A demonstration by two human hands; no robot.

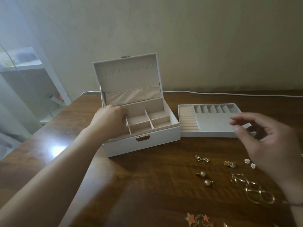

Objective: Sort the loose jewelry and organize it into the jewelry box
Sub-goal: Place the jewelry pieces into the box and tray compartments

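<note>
While the open white leatherette jewelry box [141, 125] sits at twelve o'clock on the brown wooden bench [147, 185], the left hand [111, 122] rests curled inside it; the right hand [265, 140], nearer, hovers spread and empty, gold earrings [205, 178] at its seven o'clock.
</note>
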